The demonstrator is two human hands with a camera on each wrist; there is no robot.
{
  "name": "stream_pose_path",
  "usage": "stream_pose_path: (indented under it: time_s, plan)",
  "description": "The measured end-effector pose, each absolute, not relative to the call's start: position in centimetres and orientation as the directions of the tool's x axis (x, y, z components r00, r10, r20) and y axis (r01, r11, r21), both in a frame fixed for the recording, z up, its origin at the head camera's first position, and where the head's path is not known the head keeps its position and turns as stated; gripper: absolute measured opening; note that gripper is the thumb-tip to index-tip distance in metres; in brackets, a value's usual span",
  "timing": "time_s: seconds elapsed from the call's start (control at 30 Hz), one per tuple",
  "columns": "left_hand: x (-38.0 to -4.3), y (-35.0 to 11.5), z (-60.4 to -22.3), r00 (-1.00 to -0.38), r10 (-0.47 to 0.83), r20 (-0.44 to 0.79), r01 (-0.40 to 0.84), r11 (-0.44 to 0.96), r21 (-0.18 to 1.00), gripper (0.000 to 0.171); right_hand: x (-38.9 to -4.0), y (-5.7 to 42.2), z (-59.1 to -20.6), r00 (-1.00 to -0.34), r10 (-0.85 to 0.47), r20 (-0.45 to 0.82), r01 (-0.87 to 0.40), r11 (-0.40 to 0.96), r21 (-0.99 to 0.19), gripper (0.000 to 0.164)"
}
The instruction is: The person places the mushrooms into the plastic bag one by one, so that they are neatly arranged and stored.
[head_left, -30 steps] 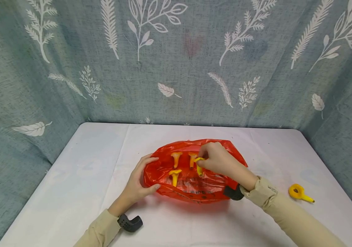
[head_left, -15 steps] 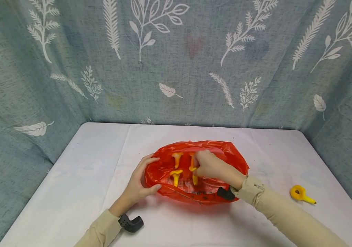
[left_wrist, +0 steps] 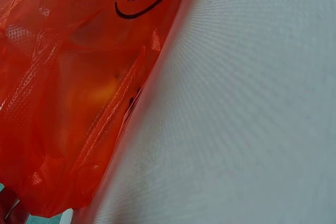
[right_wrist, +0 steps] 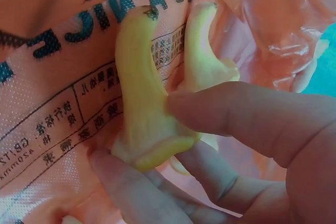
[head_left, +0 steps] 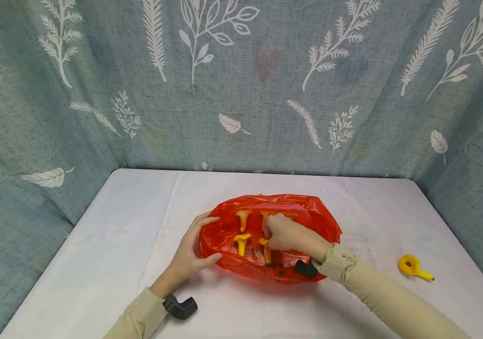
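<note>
A red plastic bag (head_left: 220,207) lies on the table with its mouth spread wide. My left hand (head_left: 188,247) holds its left end, fingers at the back rim and thumb at the front. Inside, my right hand (head_left: 285,233) pinches a yellow chanterelle mushroom (right_wrist: 139,82) near its cap, between thumb and fingers, with its stem against the printed wall. Another chanterelle (right_wrist: 202,51) shows just behind it. On the bag's left side lie an upper chanterelle (head_left: 243,220) and a lower chanterelle (head_left: 241,246). The left wrist view shows the bag's outer side (left_wrist: 79,77).
One more yellow chanterelle (head_left: 414,267) lies alone on the white tablecloth (head_left: 97,254), right of the bag. A grey-green curtain (head_left: 241,155) with white leaf prints stands behind the table and along both sides. Each wrist carries a black camera mount (head_left: 180,307).
My right hand has moved left and lower into the bag, bringing its chanterelle down beside the lower left one. The left hand stays at the bag's left end.
</note>
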State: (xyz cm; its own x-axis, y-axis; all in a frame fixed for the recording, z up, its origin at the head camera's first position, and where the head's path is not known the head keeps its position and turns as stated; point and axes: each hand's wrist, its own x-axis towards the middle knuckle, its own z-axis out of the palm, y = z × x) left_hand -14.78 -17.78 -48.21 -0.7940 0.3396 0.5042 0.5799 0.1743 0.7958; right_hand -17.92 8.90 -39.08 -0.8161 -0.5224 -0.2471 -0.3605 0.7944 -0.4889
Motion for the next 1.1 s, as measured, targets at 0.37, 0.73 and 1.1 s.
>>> stream_pose_path:
  time_s: [0.37, 0.73, 1.1]
  plan:
    - [-14.8, -17.8, -48.1, -0.793, 0.337, 0.507, 0.583, 0.181, 0.792, 0.074, -17.8, 9.1, -39.6, -0.826, -0.517, -0.223, -0.352, 0.783, -0.512, 0.022]
    - [-14.8, -17.8, -48.2, -0.793, 0.338, 0.506, 0.581, 0.175, 0.795, 0.074, -17.9, 9.1, -40.0, -0.833, -0.517, -0.196, -0.359, 0.775, -0.521, 0.020]
    - [-15.0, -17.8, -48.3, -0.795, 0.333, 0.507, 0.583, 0.191, 0.789, 0.072, -17.9, 9.3, -38.8, -0.825, -0.500, -0.262, -0.326, 0.801, -0.501, 0.022]
